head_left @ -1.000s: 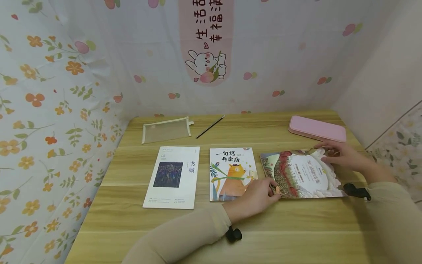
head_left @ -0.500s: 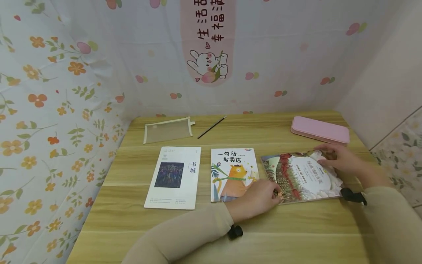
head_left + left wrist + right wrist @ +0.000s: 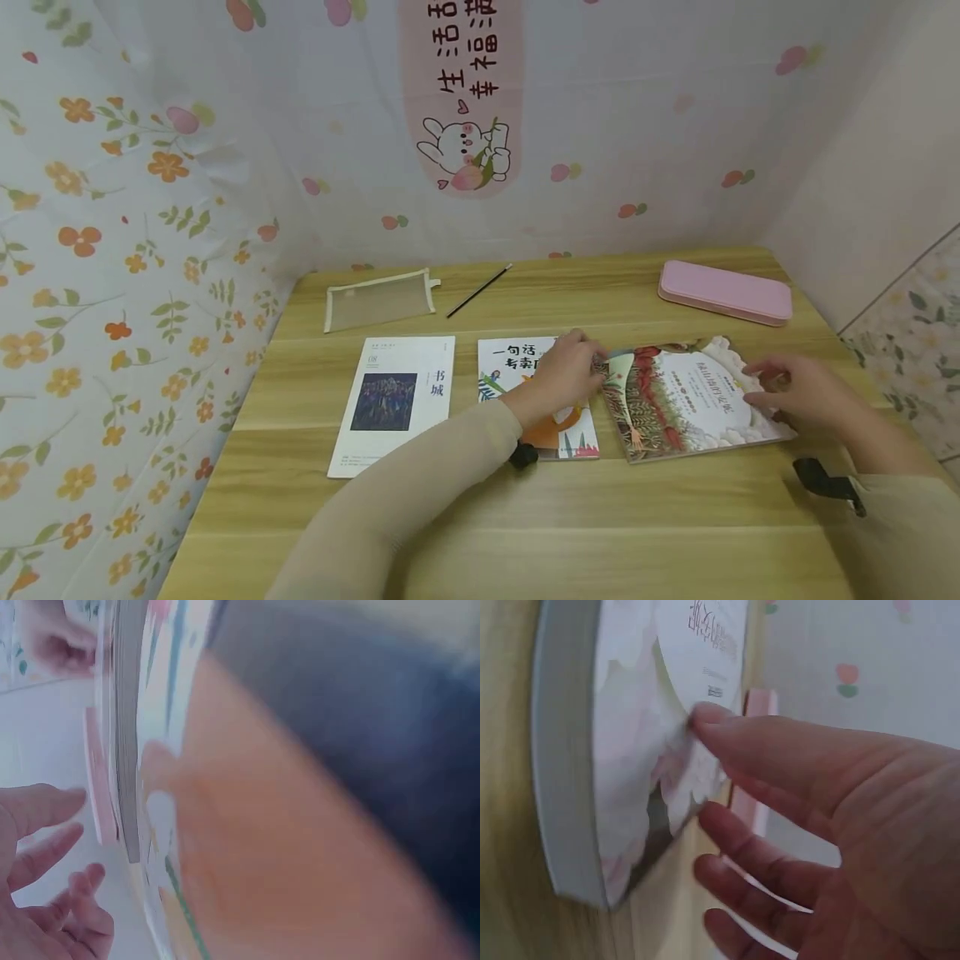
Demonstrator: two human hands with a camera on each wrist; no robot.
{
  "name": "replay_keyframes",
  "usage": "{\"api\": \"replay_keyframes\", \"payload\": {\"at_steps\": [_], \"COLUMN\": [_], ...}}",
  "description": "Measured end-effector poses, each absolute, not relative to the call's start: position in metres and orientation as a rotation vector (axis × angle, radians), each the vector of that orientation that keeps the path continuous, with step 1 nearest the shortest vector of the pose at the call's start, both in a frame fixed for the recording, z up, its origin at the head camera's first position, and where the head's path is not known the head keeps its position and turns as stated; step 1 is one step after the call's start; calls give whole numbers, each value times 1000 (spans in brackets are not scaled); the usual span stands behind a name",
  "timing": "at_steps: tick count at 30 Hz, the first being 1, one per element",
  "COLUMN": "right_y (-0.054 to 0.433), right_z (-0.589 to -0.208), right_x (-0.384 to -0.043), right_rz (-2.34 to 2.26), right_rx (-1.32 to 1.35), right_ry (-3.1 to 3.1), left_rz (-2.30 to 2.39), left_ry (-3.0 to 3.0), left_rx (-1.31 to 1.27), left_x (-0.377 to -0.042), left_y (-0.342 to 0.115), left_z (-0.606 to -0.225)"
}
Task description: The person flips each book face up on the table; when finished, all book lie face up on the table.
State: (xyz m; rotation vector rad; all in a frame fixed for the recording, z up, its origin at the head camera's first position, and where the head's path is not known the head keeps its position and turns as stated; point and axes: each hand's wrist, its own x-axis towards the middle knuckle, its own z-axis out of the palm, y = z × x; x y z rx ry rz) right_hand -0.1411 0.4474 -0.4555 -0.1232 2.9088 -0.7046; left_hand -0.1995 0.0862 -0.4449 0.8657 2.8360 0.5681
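My left hand (image 3: 566, 371) hovers over the upper right part of the cat-cover book (image 3: 558, 437), hiding some of it. In the left wrist view its fingers (image 3: 52, 859) are spread, with nothing between them. To the right lies the book with the floral garden cover (image 3: 697, 400), flat and slightly turned. By that book's right edge is my right hand (image 3: 806, 396), fingers loosely bent. The right wrist view shows its thumb (image 3: 772, 750) at the cover and the other fingers apart from the book; whether the thumb touches cannot be told.
A white book (image 3: 393, 408) with a dark picture lies left of the cat-cover book. Along the back of the wooden table (image 3: 525, 542) are a mesh pouch (image 3: 381, 302), a thin black pencil-like stick (image 3: 478, 292) and a pink case (image 3: 725, 292). Printed cloth hangs behind.
My left hand has left the garden-cover book's lower left corner and moved up over the cat-cover book. My right hand has drawn back slightly from the upper right corner. The garden-cover book has turned slightly.
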Motion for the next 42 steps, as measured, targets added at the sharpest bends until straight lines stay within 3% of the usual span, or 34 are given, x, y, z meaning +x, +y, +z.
{"api": "replay_keyframes", "payload": {"at_steps": [15,42], "right_y": [447,458], "right_z": [-446,-455], "right_x": [-102,-112], "right_rz": [-608,-621], "right_rx": [-136,-62], "right_ry": [2875,2890], "left_rz": [425,467], "left_ry": [2839,2738], "left_rx": [840,807], "left_x": [-223,-211], "left_y": [93,92], "left_z": [-449,-455]}}
